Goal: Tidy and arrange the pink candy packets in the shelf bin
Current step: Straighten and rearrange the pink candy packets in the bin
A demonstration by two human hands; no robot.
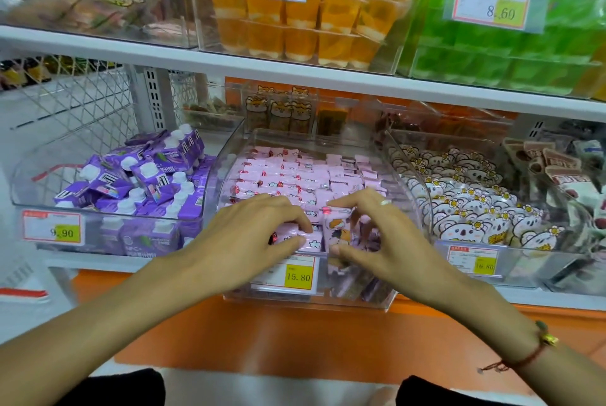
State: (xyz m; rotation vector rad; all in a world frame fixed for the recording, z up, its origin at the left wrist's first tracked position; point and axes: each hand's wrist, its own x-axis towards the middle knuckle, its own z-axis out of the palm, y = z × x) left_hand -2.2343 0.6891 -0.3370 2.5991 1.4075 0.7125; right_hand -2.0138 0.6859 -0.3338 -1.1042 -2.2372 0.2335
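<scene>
**Back rows neat, front edge still in hand**

The pink candy packets (295,173) lie in the clear shelf bin (403,176) at the middle of the lower shelf, between the bin of purple drink pouches (141,176) and the bin of koala-print packets (465,209). Toward the back of the bin the packets sit in fairly even overlapping rows; I judge that part largely done. The front edge is what remains. There the left hand (259,235) curls its fingers over a packet at the front wall, and the right hand (377,235) pinches an upright packet printed with a cartoon animal (337,228) between thumb and fingers.

Count: two hands, one pink bin, one yellow 15.80 price tag (296,276) on its front. The packets are too many and too overlapped to count; several rows show.
</scene>
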